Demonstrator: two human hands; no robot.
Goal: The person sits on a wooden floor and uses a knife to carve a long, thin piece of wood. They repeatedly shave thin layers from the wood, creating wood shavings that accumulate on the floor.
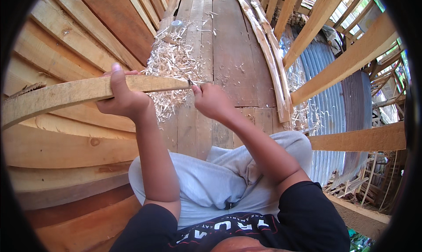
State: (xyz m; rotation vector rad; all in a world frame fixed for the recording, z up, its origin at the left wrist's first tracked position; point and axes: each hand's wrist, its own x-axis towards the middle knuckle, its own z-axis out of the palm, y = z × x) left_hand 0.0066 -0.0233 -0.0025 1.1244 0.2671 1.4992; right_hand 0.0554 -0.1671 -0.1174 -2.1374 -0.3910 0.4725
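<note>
My left hand [125,94] is wrapped round a long pale wooden piece [79,93], thumb on its upper side. The wood looks curved and narrows toward its right end. At that narrow end my closed right hand [213,101] holds a small thin tool [191,82], dark where it meets the wood. My fist hides most of the tool, so its kind is unclear. Curled wood shavings [169,65] lie heaped on the plank floor [231,67] beneath and beyond the wood's end.
A wall of overlapping boards [66,58] stands close on my left. A small pale round object [177,24] sits among the far shavings. Two long wood strips [263,45] lie along the floor's right side, beside slanted rails [347,58]. Corrugated metal sheets [323,107] lie beyond.
</note>
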